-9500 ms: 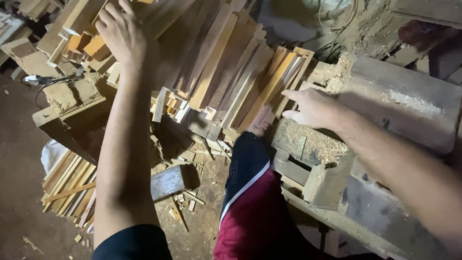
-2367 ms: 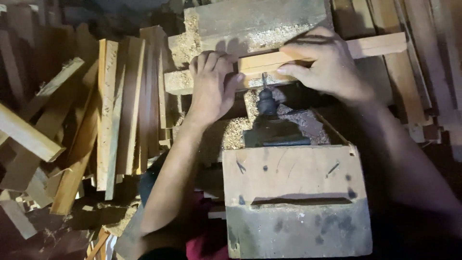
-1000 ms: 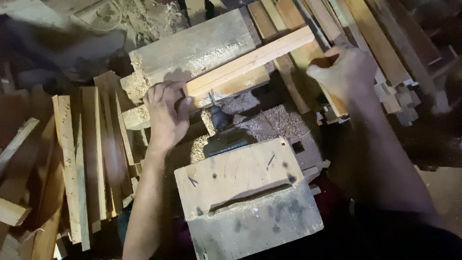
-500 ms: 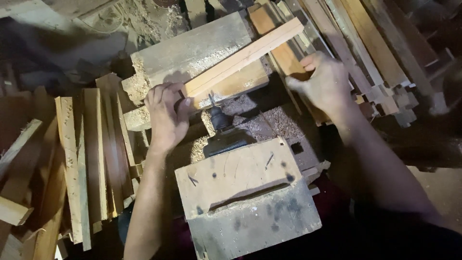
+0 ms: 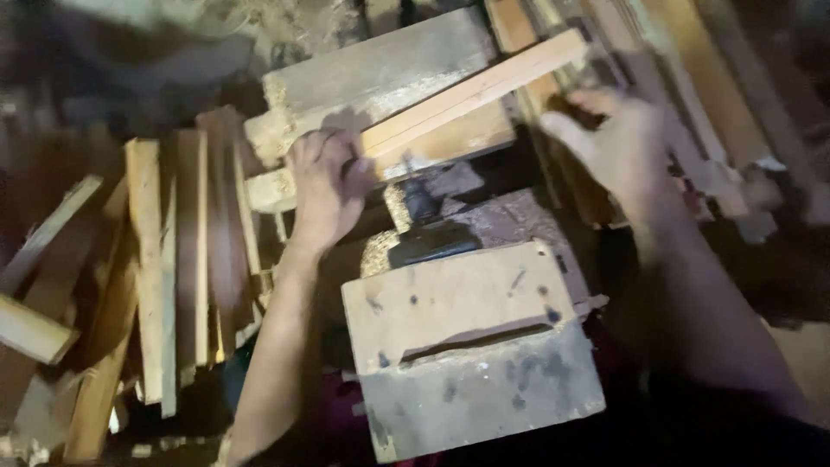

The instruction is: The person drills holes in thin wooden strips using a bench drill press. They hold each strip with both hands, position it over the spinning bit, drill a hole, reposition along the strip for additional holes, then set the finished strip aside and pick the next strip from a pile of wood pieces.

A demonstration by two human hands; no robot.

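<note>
My left hand [image 5: 324,186] grips the near end of a long pale wooden strip [image 5: 484,86] that lies on a sawdust-covered wooden block [image 5: 380,73]. Just below the strip stands a dark drill chuck with its bit [image 5: 421,203], mounted in front of a rough wooden housing [image 5: 467,346]. My right hand [image 5: 622,147] hovers to the right of the strip with fingers spread, over a pile of wooden slats [image 5: 692,95]; it holds nothing that I can make out. The frame is blurred.
A stack of wooden strips [image 5: 173,259] leans at the left, beside my left forearm. Sawdust [image 5: 519,216] covers the bench around the chuck. More slats lie at the upper right.
The view has shifted slightly and blurred. My right hand has moved a little right and up, away from the strip. My left hand keeps its hold on the strip's end.
</note>
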